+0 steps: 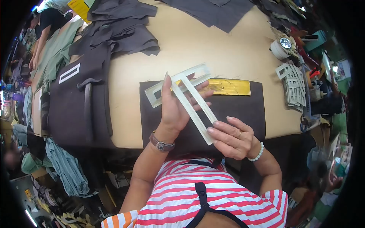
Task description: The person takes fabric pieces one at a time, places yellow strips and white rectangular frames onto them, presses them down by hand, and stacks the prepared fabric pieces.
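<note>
My left hand (173, 108) is palm up, with its thumb over a clear rectangular frame-shaped template (205, 69) and its fingers behind it. A whitish template (190, 111) with a long slot lies slantwise across the clear one and my left fingers. Its lower end is pinched by my right hand (232, 138). Below both hands, a dark fabric panel (243, 114) is spread at the table's near edge. A shiny yellow strip (232, 87) rests along the panel's far side, partly hidden by my left fingers.
On the left, a hammer (88, 110) and a white slotted template (70, 73) lie on dark cloth. Dark fabric pieces (125, 34) are piled behind. Several templates (294, 85) are stacked right, near a white roll (280, 49). Another person (51, 21) stands far left.
</note>
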A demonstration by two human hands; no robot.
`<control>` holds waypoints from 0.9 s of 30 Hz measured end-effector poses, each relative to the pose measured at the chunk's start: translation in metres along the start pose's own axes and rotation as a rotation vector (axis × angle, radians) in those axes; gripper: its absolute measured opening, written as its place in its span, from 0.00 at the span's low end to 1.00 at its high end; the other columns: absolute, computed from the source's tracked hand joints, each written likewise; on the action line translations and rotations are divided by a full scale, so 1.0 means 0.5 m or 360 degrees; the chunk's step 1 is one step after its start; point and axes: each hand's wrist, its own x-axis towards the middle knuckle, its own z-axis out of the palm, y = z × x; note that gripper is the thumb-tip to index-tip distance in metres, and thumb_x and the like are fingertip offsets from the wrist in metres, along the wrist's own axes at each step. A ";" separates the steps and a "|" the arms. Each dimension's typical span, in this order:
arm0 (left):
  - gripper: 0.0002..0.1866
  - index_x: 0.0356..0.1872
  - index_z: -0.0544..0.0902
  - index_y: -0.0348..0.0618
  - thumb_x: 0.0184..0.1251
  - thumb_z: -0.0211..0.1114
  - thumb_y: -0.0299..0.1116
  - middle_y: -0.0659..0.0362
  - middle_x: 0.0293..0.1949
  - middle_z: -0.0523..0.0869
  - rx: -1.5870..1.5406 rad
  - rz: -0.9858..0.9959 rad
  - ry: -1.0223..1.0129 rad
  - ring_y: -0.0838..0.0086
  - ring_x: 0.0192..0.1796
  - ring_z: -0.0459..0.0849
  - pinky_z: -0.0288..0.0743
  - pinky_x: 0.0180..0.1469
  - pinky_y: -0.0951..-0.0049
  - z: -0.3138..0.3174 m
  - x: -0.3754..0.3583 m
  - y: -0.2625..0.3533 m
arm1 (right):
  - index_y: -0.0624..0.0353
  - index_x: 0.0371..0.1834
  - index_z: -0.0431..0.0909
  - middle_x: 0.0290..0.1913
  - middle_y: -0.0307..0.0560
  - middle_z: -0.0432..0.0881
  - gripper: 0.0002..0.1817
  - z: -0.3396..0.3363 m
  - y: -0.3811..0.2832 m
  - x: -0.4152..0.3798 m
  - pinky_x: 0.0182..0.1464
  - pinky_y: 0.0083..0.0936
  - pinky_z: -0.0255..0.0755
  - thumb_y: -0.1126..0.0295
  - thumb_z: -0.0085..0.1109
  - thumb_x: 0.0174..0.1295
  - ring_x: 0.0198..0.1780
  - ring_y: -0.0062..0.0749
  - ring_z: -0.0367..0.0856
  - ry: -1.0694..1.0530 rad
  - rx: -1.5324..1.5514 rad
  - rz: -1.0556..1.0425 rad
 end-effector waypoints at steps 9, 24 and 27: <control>0.33 0.73 0.56 0.43 0.77 0.36 0.56 0.43 0.60 0.74 0.0486 0.0528 0.0239 0.61 0.54 0.82 0.79 0.56 0.64 0.015 -0.024 -0.006 | 0.55 0.47 0.81 0.46 0.45 0.85 0.20 -0.009 0.016 0.042 0.58 0.40 0.70 0.66 0.69 0.49 0.50 0.40 0.82 -0.0059 0.0537 0.0477; 0.39 0.74 0.53 0.40 0.75 0.32 0.62 0.52 0.67 0.67 0.0503 0.0502 0.0056 0.66 0.68 0.65 0.55 0.71 0.66 0.044 -0.034 -0.061 | 0.61 0.39 0.79 0.41 0.46 0.78 0.19 0.132 -0.001 0.153 0.46 0.35 0.67 0.62 0.71 0.49 0.41 0.41 0.78 0.0616 0.0243 0.1567; 0.34 0.74 0.53 0.40 0.78 0.31 0.55 0.52 0.66 0.68 0.0508 0.0524 0.0110 0.66 0.68 0.65 0.56 0.71 0.67 0.049 -0.029 -0.066 | 0.60 0.38 0.78 0.39 0.46 0.78 0.17 0.136 0.002 0.152 0.45 0.36 0.67 0.64 0.71 0.48 0.40 0.40 0.78 0.0633 0.0070 0.1476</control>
